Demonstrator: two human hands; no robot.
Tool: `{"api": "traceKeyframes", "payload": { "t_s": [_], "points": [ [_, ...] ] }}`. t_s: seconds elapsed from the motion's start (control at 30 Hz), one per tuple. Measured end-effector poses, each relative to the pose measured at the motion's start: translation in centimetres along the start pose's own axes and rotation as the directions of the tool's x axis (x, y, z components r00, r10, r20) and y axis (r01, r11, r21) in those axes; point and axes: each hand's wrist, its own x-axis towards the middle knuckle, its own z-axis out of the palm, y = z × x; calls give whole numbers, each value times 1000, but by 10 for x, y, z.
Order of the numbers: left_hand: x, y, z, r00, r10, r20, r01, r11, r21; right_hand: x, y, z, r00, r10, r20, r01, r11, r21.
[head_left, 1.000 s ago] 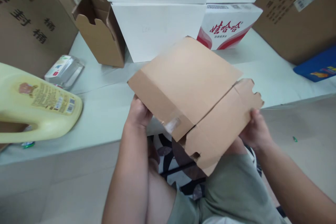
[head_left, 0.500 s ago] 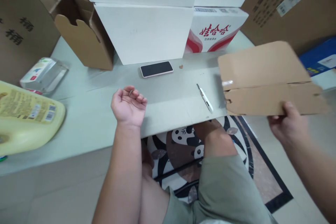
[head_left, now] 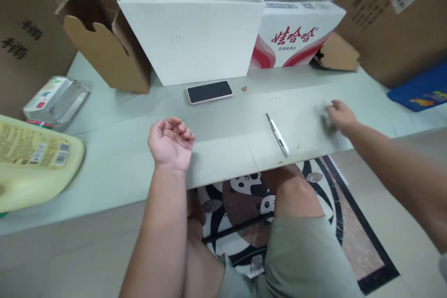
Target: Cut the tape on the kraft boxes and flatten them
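My left hand (head_left: 172,144) rests palm up over the front of the table, its fingers loosely curled and apart from the palm, with nothing in it. My right hand (head_left: 340,115) is above the right part of the table, its fingertips smeared by motion; I see no cardboard in it. A white utility knife (head_left: 277,135) lies between the hands, its blade end pointing away from me. Behind it, a brown cardboard piece (head_left: 338,53) lies against the right end of the red and white box (head_left: 293,37). A phone (head_left: 209,91) lies screen up beyond my left hand.
Large white box panels (head_left: 195,42) stand at the back. On the left are an open brown carton (head_left: 108,51), a clear plastic package (head_left: 57,98) and a yellow bottle (head_left: 38,163). A blue package (head_left: 422,88) sits at the right. The table's front edge runs above my knees.
The cardboard piece has gone from my right hand to the back right of the table. My right hand has moved left and away from me; my left hand has stayed nearly still.
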Motion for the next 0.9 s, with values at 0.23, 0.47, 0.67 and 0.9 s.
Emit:
{"api": "traceKeyframes", "payload": {
  "t_s": [0.23,0.47,0.67,0.9],
  "points": [
    [7,-19,-6,984,164,-75,-119,901,418,-35,1,26,994,-23,108,37,991,-129],
    [18,-38,-26,896,379,231,-272,57,960,-25,11,29,994,-28,109,51,975,-216],
    [14,-65,-9,872,441,212,-88,-284,955,-24,15,29,993,-44,113,79,944,-321],
    [7,-71,-1,870,438,227,-52,-377,925,-29,6,19,985,-10,174,61,954,-292]
  ]
}}
